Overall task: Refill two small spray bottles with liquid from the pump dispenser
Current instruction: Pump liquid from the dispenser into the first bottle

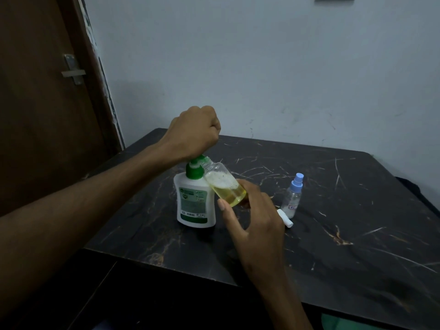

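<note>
Here, a fisted left hand (194, 132) presses the green pump of a white plastic dispenser (194, 201) on the dark marble table (333, 222); the right hand (252, 210), fingers curled, tilts an uncapped clear bottle of yellow liquid (225, 184) to the nozzle. A blue-capped spray bottle (292, 196) stands nearby.

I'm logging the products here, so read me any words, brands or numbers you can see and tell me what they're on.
Nothing can be read for certain.
Pump dispenser label: printed text and a logo, too blurred to read.
Capped spray bottle sticker: two small marks, too small to read.
Tilted open bottle: no text visible.
</note>
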The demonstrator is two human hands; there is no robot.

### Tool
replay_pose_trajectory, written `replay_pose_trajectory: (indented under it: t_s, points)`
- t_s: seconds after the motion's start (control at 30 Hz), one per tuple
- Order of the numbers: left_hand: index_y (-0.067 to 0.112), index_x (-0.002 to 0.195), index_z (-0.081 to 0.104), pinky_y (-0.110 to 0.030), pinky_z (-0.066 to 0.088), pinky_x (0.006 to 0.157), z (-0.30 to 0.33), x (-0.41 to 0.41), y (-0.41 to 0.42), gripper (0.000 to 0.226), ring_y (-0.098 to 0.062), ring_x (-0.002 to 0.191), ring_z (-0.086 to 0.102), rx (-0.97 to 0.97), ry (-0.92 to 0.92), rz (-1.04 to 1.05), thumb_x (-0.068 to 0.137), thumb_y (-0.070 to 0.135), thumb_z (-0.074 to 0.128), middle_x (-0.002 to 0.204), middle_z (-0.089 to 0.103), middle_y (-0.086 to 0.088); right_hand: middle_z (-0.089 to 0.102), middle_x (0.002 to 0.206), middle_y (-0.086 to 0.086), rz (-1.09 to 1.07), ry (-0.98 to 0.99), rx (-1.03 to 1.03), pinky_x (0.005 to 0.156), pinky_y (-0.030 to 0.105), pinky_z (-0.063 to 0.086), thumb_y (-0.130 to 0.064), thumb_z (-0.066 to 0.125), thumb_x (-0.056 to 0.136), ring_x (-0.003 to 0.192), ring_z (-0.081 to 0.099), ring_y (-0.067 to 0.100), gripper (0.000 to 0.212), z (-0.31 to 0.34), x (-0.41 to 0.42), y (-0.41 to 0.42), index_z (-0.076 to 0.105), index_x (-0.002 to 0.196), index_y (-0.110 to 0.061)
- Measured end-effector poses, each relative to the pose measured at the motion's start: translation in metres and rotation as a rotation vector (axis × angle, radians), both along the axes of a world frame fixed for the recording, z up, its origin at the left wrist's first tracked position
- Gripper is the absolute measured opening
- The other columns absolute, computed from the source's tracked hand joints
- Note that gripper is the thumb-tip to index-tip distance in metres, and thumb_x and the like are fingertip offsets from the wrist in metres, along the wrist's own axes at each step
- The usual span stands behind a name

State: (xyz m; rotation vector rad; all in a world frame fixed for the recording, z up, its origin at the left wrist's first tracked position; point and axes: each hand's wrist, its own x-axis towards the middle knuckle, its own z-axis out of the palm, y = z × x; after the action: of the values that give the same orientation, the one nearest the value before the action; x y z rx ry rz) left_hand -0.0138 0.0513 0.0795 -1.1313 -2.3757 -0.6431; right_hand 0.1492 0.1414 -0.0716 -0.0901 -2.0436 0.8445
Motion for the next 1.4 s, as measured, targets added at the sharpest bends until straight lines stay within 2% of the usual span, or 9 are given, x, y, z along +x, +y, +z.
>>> replay_pose_trajectory:
  t_s: [0.1, 0.23, 0.37, 0.5, 0.57, 0.77, 1.0, 1.17, 1.4]
  points:
    - [0.012, 0.044, 0.041, -0.024, 0.031, 0.051, 0.006, 0.002, 0.003, 0.03, -0.011, 0.042, 0.034, -0.002, 0.019, 0.038, 0.069, -0.002, 0.049, 0.033, 0.038, 0.002, 0.066, 0.114, -0.01, -0.002, 0.008, -0.005, 0.088, 0.01, 0.044, -0.053, 0.059, 0.099, 0.101, 0.058, -0.002, 0.047, -0.001, 0.0, 0.0, 0.06, 0.135, -0.022]
    - [0.012, 0.043, 0.04, -0.026, 0.032, 0.053, -0.002, -0.003, 0.004, 0.03, -0.012, 0.041, 0.033, 0.002, -0.008, 0.018, 0.068, -0.003, 0.048, 0.04, 0.05, 0.023, 0.066, 0.112, -0.01, -0.003, 0.006, -0.01, 0.087, 0.011, 0.045, -0.052, 0.059, 0.099, 0.1, 0.058, -0.001, 0.045, -0.001, 0.0, 0.0, 0.06, 0.133, -0.023]
    - [0.014, 0.043, 0.036, -0.025, 0.033, 0.053, 0.005, 0.001, 0.001, 0.033, -0.012, 0.042, 0.03, -0.038, 0.038, -0.001, 0.07, -0.001, 0.048, 0.037, 0.035, -0.004, 0.065, 0.11, -0.011, -0.003, 0.0, -0.007, 0.085, 0.018, 0.05, -0.055, 0.058, 0.1, 0.098, 0.059, 0.001, 0.045, -0.002, 0.0, 0.0, 0.058, 0.134, -0.026]
    - [0.016, 0.041, 0.034, -0.024, 0.029, 0.052, 0.005, 0.003, 0.004, 0.04, -0.011, 0.041, 0.029, -0.017, 0.025, -0.014, 0.072, -0.004, 0.051, 0.052, 0.057, 0.001, 0.065, 0.11, -0.012, -0.002, 0.008, -0.017, 0.084, 0.018, 0.05, -0.055, 0.057, 0.099, 0.098, 0.059, 0.0, 0.044, -0.002, 0.0, 0.001, 0.058, 0.133, -0.027]
    - [0.014, 0.041, 0.036, -0.026, 0.031, 0.053, -0.001, 0.0, 0.003, 0.036, -0.012, 0.041, 0.03, -0.015, -0.009, -0.003, 0.069, -0.004, 0.05, 0.038, 0.05, 0.006, 0.065, 0.108, -0.011, -0.005, 0.01, -0.017, 0.084, 0.019, 0.05, -0.055, 0.058, 0.099, 0.097, 0.059, 0.001, 0.043, -0.001, 0.0, 0.001, 0.059, 0.132, -0.027]
    - [0.015, 0.042, 0.039, -0.024, 0.031, 0.053, 0.005, 0.003, 0.002, 0.039, -0.009, 0.041, 0.033, -0.012, 0.062, 0.022, 0.074, -0.003, 0.051, 0.032, 0.034, 0.004, 0.065, 0.107, -0.011, 0.003, 0.003, -0.008, 0.084, 0.014, 0.047, -0.054, 0.058, 0.099, 0.096, 0.059, 0.0, 0.043, 0.001, 0.002, 0.0, 0.06, 0.131, -0.025]
    - [0.012, 0.044, 0.039, -0.025, 0.031, 0.053, -0.002, 0.002, 0.0, 0.032, -0.012, 0.041, 0.033, -0.028, 0.022, 0.05, 0.07, -0.003, 0.05, 0.034, 0.038, 0.001, 0.064, 0.106, -0.012, 0.003, 0.007, -0.007, 0.084, 0.016, 0.047, -0.053, 0.059, 0.099, 0.097, 0.059, 0.001, 0.041, 0.0, 0.001, 0.0, 0.059, 0.13, -0.027]
    - [0.02, 0.042, 0.034, -0.025, 0.029, 0.051, 0.008, 0.008, 0.0, 0.045, -0.009, 0.043, 0.032, -0.023, 0.06, 0.025, 0.077, -0.002, 0.052, 0.07, 0.057, 0.009, 0.062, 0.108, -0.015, 0.021, -0.005, -0.02, 0.084, 0.021, 0.05, -0.054, 0.059, 0.099, 0.099, 0.059, 0.0, 0.04, -0.001, 0.001, 0.0, 0.057, 0.132, -0.031]
    - [0.018, 0.043, 0.035, -0.025, 0.029, 0.051, 0.002, 0.009, 0.001, 0.041, -0.009, 0.043, 0.031, -0.046, 0.039, 0.053, 0.076, -0.001, 0.052, 0.07, 0.057, 0.01, 0.064, 0.109, -0.013, 0.011, 0.005, -0.013, 0.085, 0.017, 0.049, -0.053, 0.06, 0.099, 0.099, 0.059, 0.0, 0.042, -0.001, 0.0, 0.0, 0.059, 0.132, -0.027]
